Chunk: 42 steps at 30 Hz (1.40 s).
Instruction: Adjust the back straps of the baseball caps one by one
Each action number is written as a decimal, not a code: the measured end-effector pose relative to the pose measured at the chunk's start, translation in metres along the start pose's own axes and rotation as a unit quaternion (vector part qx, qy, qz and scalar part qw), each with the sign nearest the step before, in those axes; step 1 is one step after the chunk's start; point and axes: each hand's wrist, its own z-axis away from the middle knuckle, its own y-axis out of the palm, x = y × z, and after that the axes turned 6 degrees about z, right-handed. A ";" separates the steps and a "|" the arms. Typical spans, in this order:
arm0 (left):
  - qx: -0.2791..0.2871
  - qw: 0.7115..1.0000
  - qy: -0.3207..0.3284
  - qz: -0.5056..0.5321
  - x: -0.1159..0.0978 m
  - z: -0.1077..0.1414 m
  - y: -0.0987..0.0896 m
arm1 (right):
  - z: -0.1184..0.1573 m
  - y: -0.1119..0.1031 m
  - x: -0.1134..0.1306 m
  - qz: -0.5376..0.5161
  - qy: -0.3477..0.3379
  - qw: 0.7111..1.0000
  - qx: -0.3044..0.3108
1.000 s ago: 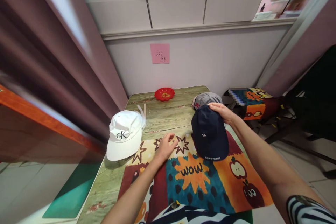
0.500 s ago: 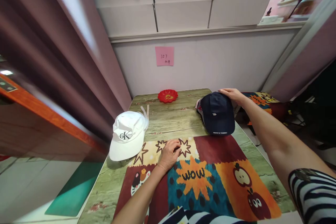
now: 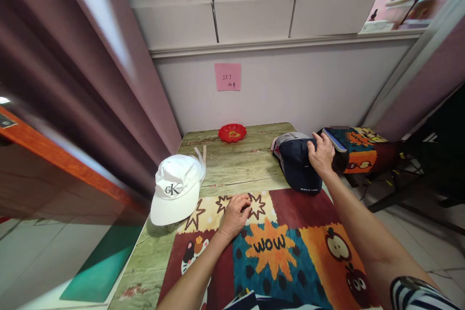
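Note:
My right hand [image 3: 321,156] rests with its fingers spread over the right side of a navy baseball cap [image 3: 298,162]. Behind that cap, and partly hidden by it, is a grey cap [image 3: 293,136]. On the patterned mat [image 3: 290,201] lies my left hand [image 3: 236,214], fingers loosely bent, thumb apart, and nothing visible in it. To its left a white cap [image 3: 178,186] with black letters sits with its brim toward me, partly over the mat's corner; its straps stick up at the back.
A red scalloped dish [image 3: 232,133] stands at the back of the wood-patterned table [image 3: 240,164]. A pink note [image 3: 227,77] is on the wall behind. Past the table's right edge, a flat phone-like device [image 3: 334,140] lies by a patterned cloth [image 3: 358,155]. A curtain [image 3: 119,82] hangs on the left.
My right hand has moved from the far edge of the navy cap onto its right side, fingers now spread. The cap's crown has dropped, uncovering more of the grey cap. My left hand stays put.

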 end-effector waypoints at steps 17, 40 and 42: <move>-0.010 1.000 -0.011 0.011 -0.004 -0.003 -0.001 | -0.067 -0.048 0.012 -0.076 -0.361 0.919 0.135; -0.013 1.000 -0.013 -0.004 -0.004 -0.005 -0.002 | 0.048 0.009 0.028 0.030 -0.004 0.999 -0.024; -0.013 1.000 -0.013 -0.001 -0.005 -0.004 -0.001 | 0.047 0.015 0.037 0.060 -0.021 0.998 -0.005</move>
